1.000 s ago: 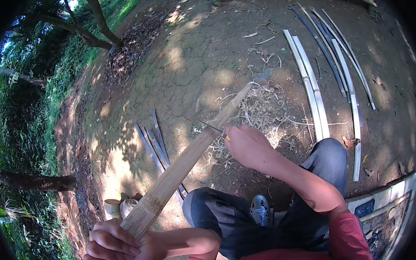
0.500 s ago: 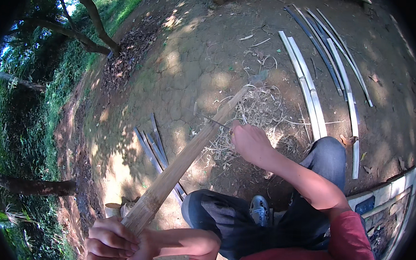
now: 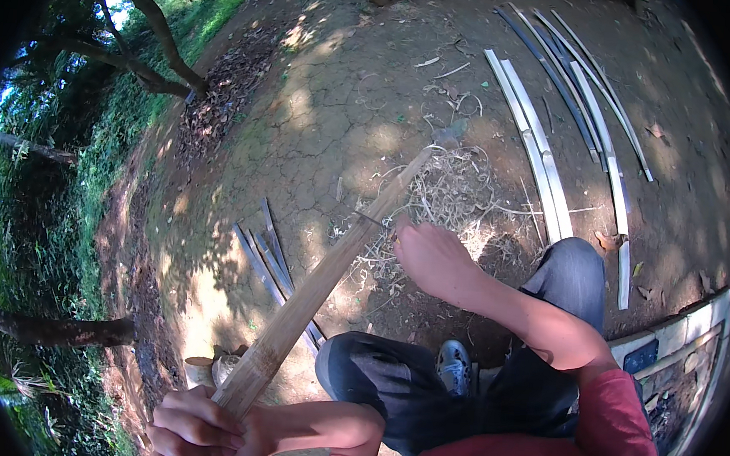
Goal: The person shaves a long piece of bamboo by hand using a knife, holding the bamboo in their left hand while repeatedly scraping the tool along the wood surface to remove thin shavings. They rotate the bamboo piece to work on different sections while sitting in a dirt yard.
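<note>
My left hand (image 3: 198, 427) grips the near end of a long split bamboo strip (image 3: 320, 275) that slants up and away over the dirt ground toward the upper right. My right hand (image 3: 430, 257) is closed on a thin dark blade (image 3: 372, 220) set against the strip about halfway along. The handle is hidden inside the fist. A heap of pale bamboo shavings (image 3: 434, 190) lies under the far half of the strip.
Several long split bamboo slats (image 3: 545, 155) lie side by side at the upper right. Shorter dark strips (image 3: 271, 260) lie left of my knee. My legs in dark trousers (image 3: 397, 389) and a shoe (image 3: 455, 367) sit below. Tree trunks and grass border the left.
My right hand with the blade has slid down the strip toward me. The left hand keeps its grip on the near end.
</note>
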{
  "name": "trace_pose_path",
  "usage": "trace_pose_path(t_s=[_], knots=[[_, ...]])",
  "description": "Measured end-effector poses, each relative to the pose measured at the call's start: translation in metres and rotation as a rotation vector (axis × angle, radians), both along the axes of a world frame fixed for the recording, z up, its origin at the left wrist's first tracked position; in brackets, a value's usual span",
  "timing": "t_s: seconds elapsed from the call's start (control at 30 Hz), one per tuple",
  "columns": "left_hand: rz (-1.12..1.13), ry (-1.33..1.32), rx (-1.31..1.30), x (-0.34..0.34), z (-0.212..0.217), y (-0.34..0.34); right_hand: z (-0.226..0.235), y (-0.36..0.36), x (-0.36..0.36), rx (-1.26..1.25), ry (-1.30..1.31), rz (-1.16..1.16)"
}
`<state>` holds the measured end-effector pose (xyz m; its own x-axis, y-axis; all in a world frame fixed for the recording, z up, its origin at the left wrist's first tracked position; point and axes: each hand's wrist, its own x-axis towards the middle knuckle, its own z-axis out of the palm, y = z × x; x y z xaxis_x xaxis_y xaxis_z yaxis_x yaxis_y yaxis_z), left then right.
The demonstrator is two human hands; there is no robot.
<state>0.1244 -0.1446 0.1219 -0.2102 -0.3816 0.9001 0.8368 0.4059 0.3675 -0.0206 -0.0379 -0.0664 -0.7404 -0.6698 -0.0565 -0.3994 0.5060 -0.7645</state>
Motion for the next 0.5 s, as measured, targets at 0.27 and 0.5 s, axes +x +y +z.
trace_pose_path(t_s=[0.27,0.5], knots=[[0.362,0.118,0.222,-0.028,0.005,0.011,0.006,0.004,-0.007,-0.048,0.002,-0.065],[0.428,0.103,0.246,-0.016,0.005,-0.002,0.053,0.010,0.030,-0.154,-0.003,0.134]])
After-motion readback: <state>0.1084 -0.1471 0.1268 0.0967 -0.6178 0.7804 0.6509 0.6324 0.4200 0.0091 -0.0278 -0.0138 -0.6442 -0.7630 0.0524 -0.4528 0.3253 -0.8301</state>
